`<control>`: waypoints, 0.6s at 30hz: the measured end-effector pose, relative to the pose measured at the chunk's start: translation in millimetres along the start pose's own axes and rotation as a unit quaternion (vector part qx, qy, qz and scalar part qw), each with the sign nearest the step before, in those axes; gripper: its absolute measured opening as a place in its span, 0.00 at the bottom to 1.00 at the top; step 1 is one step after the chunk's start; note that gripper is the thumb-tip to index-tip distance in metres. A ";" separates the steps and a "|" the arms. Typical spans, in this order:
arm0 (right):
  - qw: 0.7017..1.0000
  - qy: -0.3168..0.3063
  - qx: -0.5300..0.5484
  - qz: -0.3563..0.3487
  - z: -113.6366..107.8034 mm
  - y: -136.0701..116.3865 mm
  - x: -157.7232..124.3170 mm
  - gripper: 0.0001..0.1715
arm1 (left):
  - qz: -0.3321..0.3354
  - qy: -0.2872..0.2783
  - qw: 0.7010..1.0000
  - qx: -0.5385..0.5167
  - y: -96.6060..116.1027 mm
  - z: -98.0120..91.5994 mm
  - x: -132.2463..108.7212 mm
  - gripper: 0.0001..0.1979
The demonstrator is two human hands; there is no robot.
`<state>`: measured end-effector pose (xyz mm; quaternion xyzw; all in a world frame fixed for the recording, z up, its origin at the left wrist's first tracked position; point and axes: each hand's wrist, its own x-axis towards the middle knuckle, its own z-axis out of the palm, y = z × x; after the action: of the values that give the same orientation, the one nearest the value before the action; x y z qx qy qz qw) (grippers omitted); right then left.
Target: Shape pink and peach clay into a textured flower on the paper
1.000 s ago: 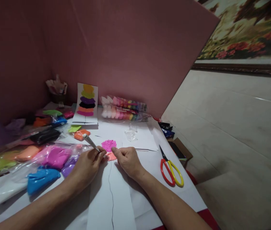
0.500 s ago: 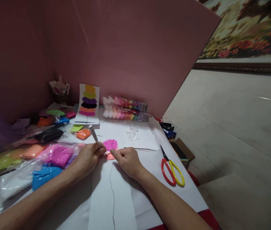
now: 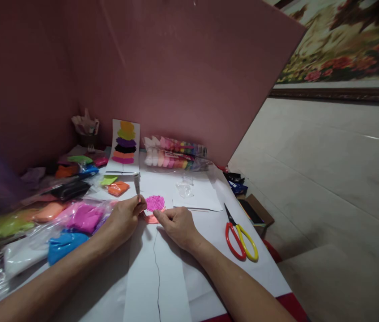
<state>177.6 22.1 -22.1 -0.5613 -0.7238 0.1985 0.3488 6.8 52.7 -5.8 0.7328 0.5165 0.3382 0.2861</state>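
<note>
My left hand (image 3: 127, 218) is closed in a pinch round a slim tool with a pale grey handle (image 3: 137, 183). The tool stands almost upright; its lower end is hidden by my fingers. Ridged magenta clay (image 3: 155, 203) lies on a white paper sheet (image 3: 172, 286), with salmon-coloured clay (image 3: 151, 219) just below it. A wavy black line runs down the sheet from the clay. My right hand (image 3: 177, 223) has curled fingers, and its thumb and forefinger meet at the right edge of the salmon clay. Whatever they pinch, if anything, cannot be made out.
Scissors (image 3: 239, 237) with red and yellow handles lie on the right. Bagged clay in several colours (image 3: 85, 217) covers the left side. Behind stand a card with coloured clay bands (image 3: 125, 143) and clear packs of clay (image 3: 176, 154). A pink panel (image 3: 182, 67) rises at the back.
The tool in my left hand has swung from leaning left to nearly upright. My left hand has shifted slightly left, while my right hand stays almost in place.
</note>
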 end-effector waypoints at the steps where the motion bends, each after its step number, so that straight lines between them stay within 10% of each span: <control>1: 1.000 0.000 -0.001 0.000 0.2 0.1 0.1 0.33 | 0.003 0.004 1.000 -0.001 -0.1 0.4 -0.1 0.12; 18: 0.990 0.041 0.121 0.058 2.9 7.8 3.6 0.33 | 0.024 0.107 0.993 -0.042 -0.6 2.4 -4.4 0.13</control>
<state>180.3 28.0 -28.3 -0.5642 -0.6455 0.2811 0.4313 7.3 48.5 -8.6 0.6917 0.5118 0.4431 0.2516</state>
